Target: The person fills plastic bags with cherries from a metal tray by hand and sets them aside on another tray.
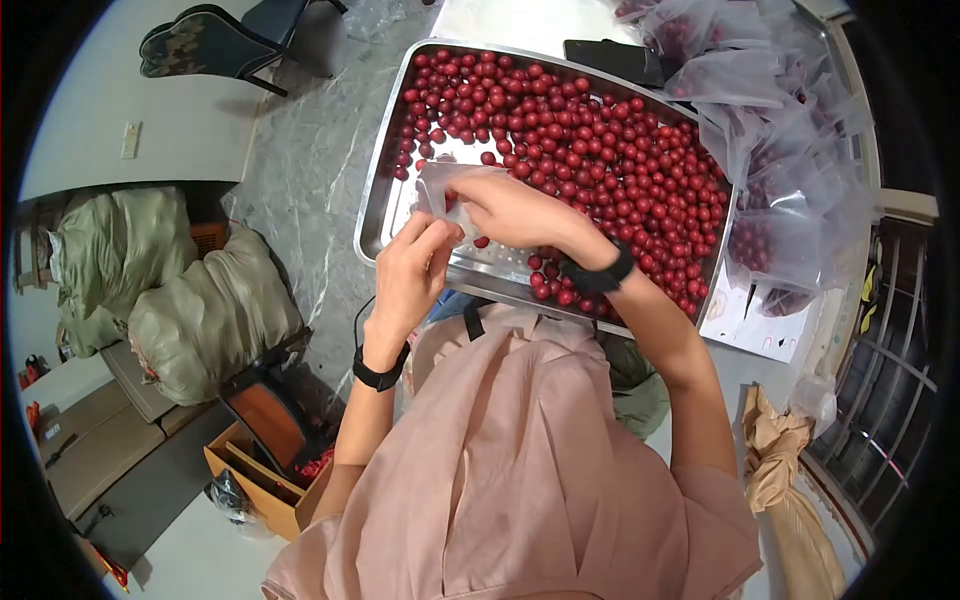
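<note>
My left hand is closed, its fingertips pinching the rim of a clear plastic bag over the near left part of a metal tray. My right hand reaches in from the right, with its fingers at the bag's mouth and hidden by the plastic. Many round, glossy dark red balls fill the far and right side of the tray. A few lie loose near my hands, one of them a single red ball just below my right hand on the perforated bottom.
Clear bags with red balls inside are heaped right of the tray. A black flat object lies behind it. Stuffed green sacks, a wooden box and a dark chair stand to the left.
</note>
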### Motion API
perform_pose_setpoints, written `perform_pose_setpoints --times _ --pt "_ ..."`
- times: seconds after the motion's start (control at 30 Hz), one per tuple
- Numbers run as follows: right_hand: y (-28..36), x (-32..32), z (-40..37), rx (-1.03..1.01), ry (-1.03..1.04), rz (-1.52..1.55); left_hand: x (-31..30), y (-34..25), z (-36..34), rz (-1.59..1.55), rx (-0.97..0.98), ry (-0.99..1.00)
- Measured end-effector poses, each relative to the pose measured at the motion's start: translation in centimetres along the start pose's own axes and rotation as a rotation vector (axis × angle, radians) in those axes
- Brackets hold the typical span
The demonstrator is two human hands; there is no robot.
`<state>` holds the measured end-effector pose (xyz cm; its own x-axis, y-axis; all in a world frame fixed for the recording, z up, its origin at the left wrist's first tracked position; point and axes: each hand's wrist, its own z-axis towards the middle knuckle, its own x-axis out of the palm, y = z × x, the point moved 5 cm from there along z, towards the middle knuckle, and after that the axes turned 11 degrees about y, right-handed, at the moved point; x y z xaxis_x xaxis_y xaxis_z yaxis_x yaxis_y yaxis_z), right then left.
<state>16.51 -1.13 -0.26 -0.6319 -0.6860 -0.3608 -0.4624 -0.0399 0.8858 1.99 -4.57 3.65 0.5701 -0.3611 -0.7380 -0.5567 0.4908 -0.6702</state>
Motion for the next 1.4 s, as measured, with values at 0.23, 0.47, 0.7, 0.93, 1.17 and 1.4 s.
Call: perform_pose_setpoints --times 0.23,0.47,0.7,0.93,1.17,1.4 --pt "0.9 -1.7 -11.8 -0.065 -0.246 0.201 -0.5 0.1 0.2 0.008 -0.014 0.009" --pt "-6.9 7.1 -13.7 0.121 -0.233 -0.179 -0.6 0.5 0.3 -0.035 -0.012 0.042" --pt "-6.8 9.1 -12.5 0.115 -0.284 -0.499 -1.1 0.8 0.2 -0.046 0.033 0.022" --pt "-7.0 4.3 -15.2 0.219 -0.406 -0.213 -1.3 1.3 0.2 -0.085 0.078 0.029" --pt "-8.4 3.2 -17.8 0.424 -0.479 -0.254 -1.4 1.5 0.4 -0.067 0.080 0.060" --pt "-9.0 4.1 -18.7 0.442 -0.517 -0.296 -1.6 1.4 0.5 -0.075 0.112 0.057"
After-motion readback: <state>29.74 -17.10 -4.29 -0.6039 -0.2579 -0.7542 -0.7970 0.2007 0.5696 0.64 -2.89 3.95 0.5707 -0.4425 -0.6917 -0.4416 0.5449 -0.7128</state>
